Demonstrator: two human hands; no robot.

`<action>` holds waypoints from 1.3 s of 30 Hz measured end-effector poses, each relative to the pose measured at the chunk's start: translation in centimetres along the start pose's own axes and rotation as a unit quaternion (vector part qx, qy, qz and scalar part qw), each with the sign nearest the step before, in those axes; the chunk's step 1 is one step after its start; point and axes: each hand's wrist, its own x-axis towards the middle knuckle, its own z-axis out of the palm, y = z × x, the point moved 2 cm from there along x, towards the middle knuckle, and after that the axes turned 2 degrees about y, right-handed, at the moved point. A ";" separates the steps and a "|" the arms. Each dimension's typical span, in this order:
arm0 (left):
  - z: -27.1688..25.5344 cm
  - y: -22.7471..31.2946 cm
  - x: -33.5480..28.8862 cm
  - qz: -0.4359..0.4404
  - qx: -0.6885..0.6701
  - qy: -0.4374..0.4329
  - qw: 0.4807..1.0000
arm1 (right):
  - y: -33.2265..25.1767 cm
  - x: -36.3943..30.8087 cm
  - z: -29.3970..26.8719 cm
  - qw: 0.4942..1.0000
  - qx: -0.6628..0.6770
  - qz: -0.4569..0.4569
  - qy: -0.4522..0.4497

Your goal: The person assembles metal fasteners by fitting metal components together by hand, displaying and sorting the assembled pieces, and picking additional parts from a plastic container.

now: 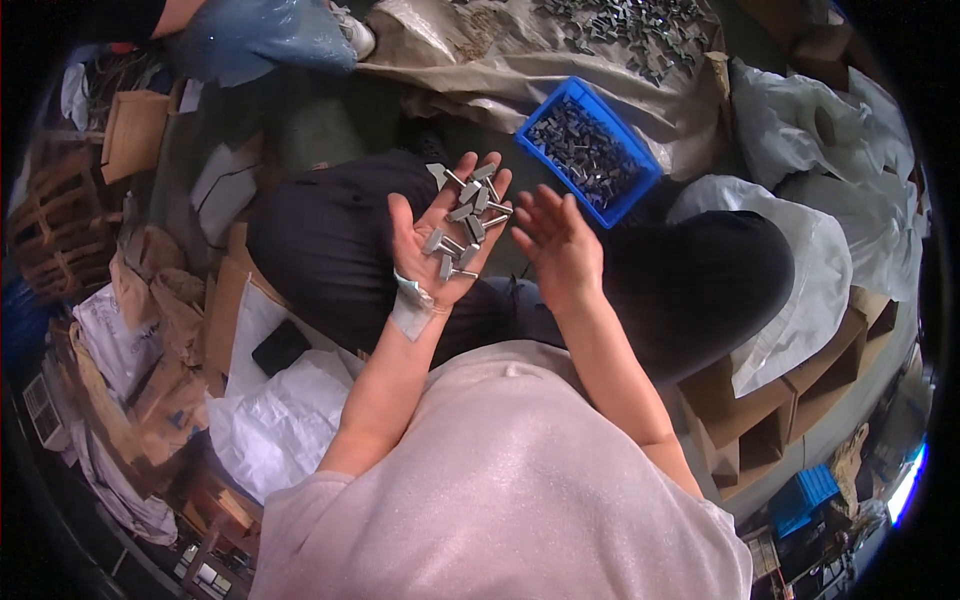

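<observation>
We hold our left hand flat and palm up over our lap, fingers spread wide, with a loose heap of small metal clips lying across the palm and fingers. The clips are grey, dull-shiny, each a short flat head on a thin stem. They lie every way, but most have their long axis running along the fingers, from wrist toward fingertips, up and slightly right in the view. A white bandage wraps the left wrist.

Our right hand is just beside the left, open, palm turned toward it, fingers slightly curled and holding nothing. Its fingertips are close to the clips, but we cannot tell whether they touch.

Beyond the hands, a blue plastic bin, rectangular with a raised rim, sits tilted with one corner pointing away from us. It holds many more dark grey clips of the same kind. Farther off, more clips lie scattered on a crumpled tan sheet at the top.

Our black trousers fill the middle; our pale pink top, finely textured, fills the bottom. To the right, white plastic bags drape over brown cardboard boxes. To the left lie crumpled white sheets, torn cardboard and a small flat black thing. A blue crate sits low right.
</observation>
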 end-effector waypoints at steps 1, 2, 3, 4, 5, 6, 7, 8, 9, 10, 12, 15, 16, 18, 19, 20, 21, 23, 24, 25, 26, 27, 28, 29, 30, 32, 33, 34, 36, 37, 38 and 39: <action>0.2 0.0 -0.1 -0.010 0.000 -0.004 1.000 | 0.5 0.0 -0.2 1.000 0.001 0.024 -0.004; 0.4 0.0 -0.1 -0.020 0.000 -0.007 1.000 | 1.0 0.1 -0.3 0.999 0.007 0.035 -0.011; 0.5 0.1 -0.1 -0.021 0.001 -0.006 1.000 | 1.2 0.1 -0.4 0.999 0.008 0.035 -0.011; 0.5 0.1 -0.2 -0.028 0.004 -0.002 1.000 | 1.3 0.0 -0.4 0.999 0.004 0.048 -0.013; 0.6 0.2 -0.3 -0.033 0.007 0.002 0.999 | 1.4 -0.1 -0.3 0.998 0.001 0.061 -0.017; 0.8 0.2 -0.4 -0.032 0.009 0.003 0.999 | 1.3 -0.4 -0.1 0.998 -0.002 0.065 -0.014; 1.1 0.2 -0.5 -0.031 0.025 0.018 0.999 | 1.4 -0.3 0.0 0.998 -0.001 0.066 -0.016; 1.1 0.2 -0.5 -0.031 0.041 0.035 0.998 | 1.5 -0.2 -0.2 0.997 0.002 0.075 -0.017; 1.1 0.2 -0.5 -0.031 0.042 0.037 0.998 | 1.6 -0.1 -0.3 0.996 0.005 0.083 -0.019; 1.1 0.1 -0.5 -0.037 0.052 0.043 0.997 | 1.6 0.1 -0.6 0.996 0.006 0.085 -0.019; 1.2 0.1 -0.7 -0.040 0.065 0.050 0.996 | 1.8 0.1 -0.9 0.995 0.020 0.094 -0.022; 1.1 0.1 -0.9 -0.050 0.072 0.057 0.995 | 1.7 -0.2 -0.6 0.995 0.008 0.100 -0.017; 1.0 0.1 -0.9 -0.053 0.075 0.061 0.994 | 1.8 -0.2 -0.6 0.995 0.008 0.101 -0.017; 1.0 0.1 -0.9 -0.057 0.077 0.064 0.993 | 1.9 -0.2 -0.3 0.994 0.003 0.101 -0.033; 1.0 0.1 -0.9 -0.059 0.077 0.066 0.993 | 1.9 -0.3 -0.3 0.994 0.003 0.101 -0.032; 0.9 0.2 -0.9 -0.060 0.076 0.067 0.993 | 2.0 -0.3 -0.2 0.994 0.004 0.102 -0.035; 0.9 0.2 -0.9 -0.061 0.075 0.067 0.993 | 2.0 -0.3 -0.1 0.994 0.004 0.104 -0.037; 1.0 0.1 -0.9 -0.060 0.082 0.069 0.992 | 2.3 -0.1 -0.3 0.993 0.006 0.107 -0.041; 1.0 0.1 -0.9 -0.061 0.081 0.068 0.992 | 2.4 0.0 -0.4 0.993 0.009 0.112 -0.044; 1.0 0.1 -0.9 -0.061 0.079 0.070 0.993 | 2.3 0.0 -0.4 0.993 0.008 0.110 -0.044; 1.0 0.1 -0.9 -0.060 0.078 0.073 0.992 | 2.3 -0.1 -0.3 0.993 0.007 0.112 -0.043; 1.0 0.1 -0.9 -0.060 0.078 0.073 0.993 | 2.3 -0.2 -0.2 0.993 0.006 0.114 -0.043; 0.9 0.2 -1.0 -0.055 0.088 0.060 0.993 | 2.3 -0.2 -0.2 0.993 0.006 0.114 -0.043; 1.0 0.2 -1.0 -0.051 0.098 0.048 0.993 | 2.2 -0.3 -0.1 0.993 0.001 0.114 -0.042; 0.9 0.2 -1.0 -0.051 0.098 0.048 0.993 | 2.2 -0.4 0.0 0.993 -0.004 0.114 -0.041; 0.9 0.2 -1.1 -0.049 0.096 0.049 0.993 | 2.2 -0.4 -0.1 0.992 -0.003 0.117 -0.039; 0.9 0.2 -1.1 -0.049 0.095 0.049 0.993 | 2.3 -0.4 -0.1 0.992 -0.001 0.119 -0.038; 0.9 0.2 -1.2 -0.052 0.095 0.058 0.992 | 2.4 -0.3 -0.1 0.992 -0.001 0.119 -0.037; 0.8 0.2 -1.2 -0.054 0.096 0.066 0.992 | 2.6 -0.2 -0.2 0.991 0.004 0.124 -0.041; 0.8 0.3 -1.2 -0.047 0.090 0.062 0.993 | 2.6 -0.3 -0.1 0.991 0.004 0.124 -0.041; 0.8 0.3 -1.2 -0.041 0.085 0.058 0.994 | 2.7 -0.4 0.0 0.991 0.007 0.125 -0.041; 0.7 0.2 -1.2 -0.041 0.085 0.057 0.994 | 2.8 -0.5 0.2 0.991 0.010 0.126 -0.041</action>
